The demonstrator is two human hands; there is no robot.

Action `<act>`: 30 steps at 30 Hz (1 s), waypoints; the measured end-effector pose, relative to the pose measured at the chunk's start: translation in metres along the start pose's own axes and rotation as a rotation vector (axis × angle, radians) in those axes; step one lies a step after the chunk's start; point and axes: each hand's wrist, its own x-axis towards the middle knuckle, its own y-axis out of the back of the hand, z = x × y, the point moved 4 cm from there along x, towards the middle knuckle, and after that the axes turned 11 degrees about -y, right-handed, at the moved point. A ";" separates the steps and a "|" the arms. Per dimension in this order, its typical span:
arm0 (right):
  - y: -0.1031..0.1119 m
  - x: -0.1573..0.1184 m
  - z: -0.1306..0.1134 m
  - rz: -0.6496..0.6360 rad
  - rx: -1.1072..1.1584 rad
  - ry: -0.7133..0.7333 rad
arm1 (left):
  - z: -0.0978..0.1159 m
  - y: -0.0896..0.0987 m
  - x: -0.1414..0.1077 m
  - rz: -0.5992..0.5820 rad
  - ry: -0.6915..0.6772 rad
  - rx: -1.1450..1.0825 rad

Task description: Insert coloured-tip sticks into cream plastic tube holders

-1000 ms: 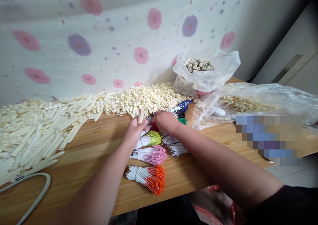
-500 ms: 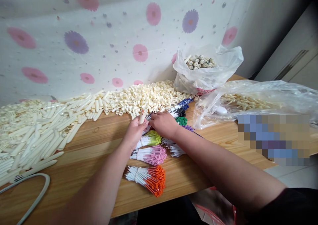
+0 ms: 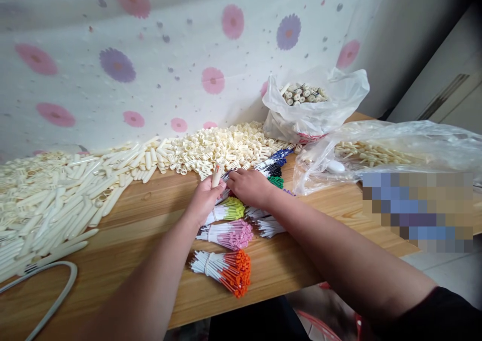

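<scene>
Gripping a cream tube (image 3: 217,176) near-upright in the left hand (image 3: 204,195), with fingers curled around its lower part, at 10 o'clock from the right hand (image 3: 249,187). Bending right-hand fingers close beside the left thumb; cannot tell whether pinching anything. Lying at 4 o'clock from the left hand: lime-tipped bundle (image 3: 229,210); at 5, pink-tipped bundle (image 3: 226,235); near 6, orange-tipped bundle (image 3: 225,270); at 1, slotted cream pieces (image 3: 229,147).

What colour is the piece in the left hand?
The piece is cream, as the head view shows.
</scene>
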 end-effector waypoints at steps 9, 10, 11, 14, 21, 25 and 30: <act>0.043 -0.030 0.053 0.068 0.042 -0.162 | 0.012 0.000 -0.004 -0.022 -0.128 0.101; 0.045 -0.035 0.053 0.090 0.102 -0.134 | 0.016 -0.001 -0.005 -0.028 -0.157 0.106; 0.046 -0.040 0.049 0.108 0.171 -0.096 | 0.019 -0.003 -0.008 -0.060 -0.182 0.115; 0.042 -0.046 0.035 0.134 0.351 0.010 | 0.024 -0.012 -0.016 -0.230 -0.211 0.140; 0.032 -0.039 0.032 0.190 0.999 -0.111 | 0.029 -0.013 -0.023 -0.238 -0.159 0.108; 0.027 -0.037 0.034 0.179 1.188 -0.178 | 0.035 -0.014 -0.023 -0.212 -0.165 0.045; 0.025 -0.037 0.029 0.156 1.342 -0.163 | 0.036 -0.014 -0.023 -0.165 -0.176 -0.008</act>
